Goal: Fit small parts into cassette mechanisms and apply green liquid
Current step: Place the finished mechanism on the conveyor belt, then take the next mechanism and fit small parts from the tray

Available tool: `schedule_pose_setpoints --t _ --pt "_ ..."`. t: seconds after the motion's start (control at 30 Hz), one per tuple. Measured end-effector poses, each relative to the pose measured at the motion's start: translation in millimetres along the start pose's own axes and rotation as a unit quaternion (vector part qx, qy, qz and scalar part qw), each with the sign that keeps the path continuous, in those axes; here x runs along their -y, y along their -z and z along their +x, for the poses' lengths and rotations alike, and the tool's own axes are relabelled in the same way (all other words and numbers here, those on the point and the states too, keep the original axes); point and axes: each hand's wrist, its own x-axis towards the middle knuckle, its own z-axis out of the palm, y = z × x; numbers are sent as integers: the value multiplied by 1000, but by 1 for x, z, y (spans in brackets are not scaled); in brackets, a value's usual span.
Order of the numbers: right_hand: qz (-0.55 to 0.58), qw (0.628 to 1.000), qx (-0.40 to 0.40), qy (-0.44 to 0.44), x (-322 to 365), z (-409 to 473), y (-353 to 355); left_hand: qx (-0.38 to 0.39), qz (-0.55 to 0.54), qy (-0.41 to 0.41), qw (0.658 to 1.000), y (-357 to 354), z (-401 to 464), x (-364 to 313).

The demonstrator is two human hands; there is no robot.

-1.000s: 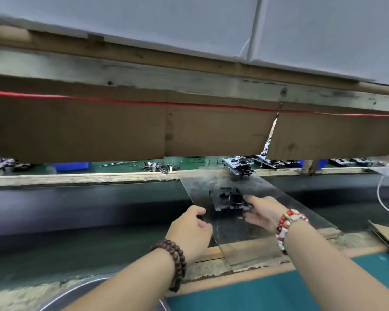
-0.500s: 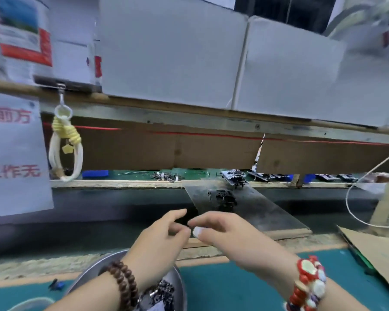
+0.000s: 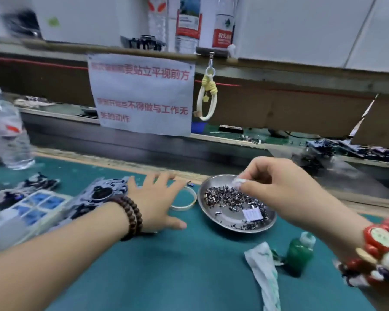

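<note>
Reaching with splayed left hand (image 3: 154,199) toward grey-printed cassette mechanism (image 3: 99,195); right hand (image 3: 272,182) hovering fingers bunched, apparently empty, over shallow round steel dish (image 3: 213,182) of tiny dark metal parts (image 3: 229,198). Probably light, slippery, needing fingertip pinching. Lying on teal bench mat (image 3: 177,265), small green liquid bottle (image 3: 299,254) nearby.

A factory assembly line: a conveyor belt (image 3: 189,151) behind a green-matted table (image 3: 177,261), posted work-rules notice (image 3: 142,93), a dish of tiny metal parts (image 3: 231,198).
</note>
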Motion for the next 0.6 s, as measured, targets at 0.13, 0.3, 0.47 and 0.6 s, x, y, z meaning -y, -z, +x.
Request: schedule_pose_setpoints --t 0.13,0.3,0.47,0.6 --pt "-22 999 31 -28 -3 7 -53 37 13 24 999 -11 2 20" --pt "-27 996 69 -58 -16 15 -101 81 34 63 994 -15 15 33" --pt "-38 993 100 -42 -14 29 -123 177 51 28 982 -14 23 45" --pt "-69 993 73 -55 -24 39 -118 202 33 0 979 -9 31 57"
